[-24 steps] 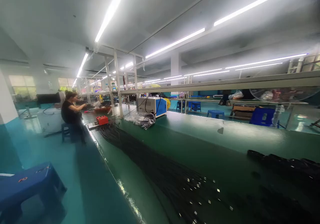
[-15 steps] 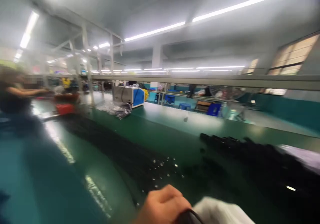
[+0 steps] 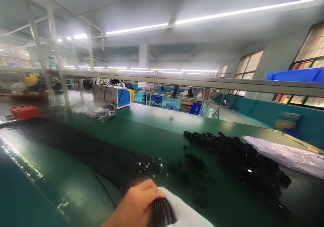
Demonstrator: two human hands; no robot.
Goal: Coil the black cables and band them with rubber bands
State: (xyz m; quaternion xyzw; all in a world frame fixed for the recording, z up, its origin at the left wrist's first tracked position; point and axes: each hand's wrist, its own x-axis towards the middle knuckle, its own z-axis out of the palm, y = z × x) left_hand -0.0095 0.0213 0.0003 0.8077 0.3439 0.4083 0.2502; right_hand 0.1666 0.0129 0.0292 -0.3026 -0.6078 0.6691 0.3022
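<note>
My left hand (image 3: 141,198) reaches in from the bottom of the head view, its fingers wrapped round a bent bundle of black cables (image 3: 164,210). A smooth white shape (image 3: 183,206), like a sleeve or glove, enters from the lower right and touches the bundle. No fingers of my right hand show there, so its grip is hidden. Just beyond my left hand, a long spread of black cables (image 3: 96,149) lies along the green table (image 3: 162,129), small shiny connector ends pointing right. To the right rests a heap of coiled black cables (image 3: 243,159).
A clear plastic bag (image 3: 101,111) lies before a blue and white machine (image 3: 113,95). The red box (image 3: 24,112) stands at the left. A wrapped pinkish package (image 3: 283,154) borders the heap. An overhead rail (image 3: 162,77) crosses the view, with a blue bin (image 3: 296,74) on it.
My view has swung right: the machine and cables shift left in the picture, and the blue bin appears. The person at far left has left view. My left hand still holds the cables.
</note>
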